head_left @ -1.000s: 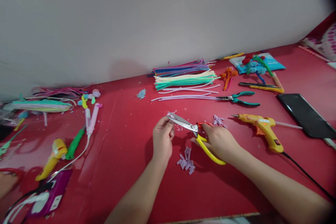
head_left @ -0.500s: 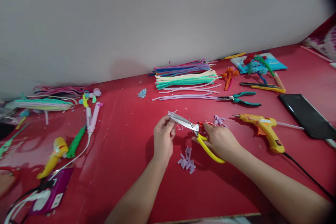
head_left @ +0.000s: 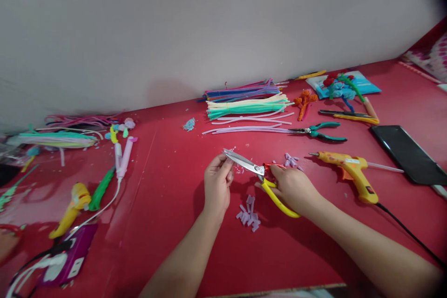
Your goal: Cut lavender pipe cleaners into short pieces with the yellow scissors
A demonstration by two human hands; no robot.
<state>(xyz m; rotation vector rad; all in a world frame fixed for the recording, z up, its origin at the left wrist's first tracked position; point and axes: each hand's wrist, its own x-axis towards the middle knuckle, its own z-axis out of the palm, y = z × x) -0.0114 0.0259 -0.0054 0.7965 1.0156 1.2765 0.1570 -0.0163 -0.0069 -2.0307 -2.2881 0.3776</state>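
Note:
My right hand (head_left: 293, 188) grips the scissors (head_left: 281, 200), which have red and yellow handles; their blades point left, nearly together. At the blade tips, my left hand (head_left: 219, 179) is pinched round something too small to make out, perhaps a lilac bit. Small pale scraps (head_left: 239, 166) lie on the red table under the blades. A pile of short lilac pieces (head_left: 248, 214) sits between my forearms, and a second group of lilac pieces (head_left: 292, 160) lies just beyond my right hand.
Beyond my hands lie pipe cleaner bundles (head_left: 247, 106), lilac stems (head_left: 244, 129) and green-handled pliers (head_left: 326, 132). On the right are a yellow glue gun (head_left: 352, 167) and a black phone (head_left: 407, 153). A purple power strip (head_left: 75, 253) with cables stands at the left, near another person's hand (head_left: 9, 242).
At the far left, the other person's hand has shifted slightly. My hands and the scissors look almost unchanged.

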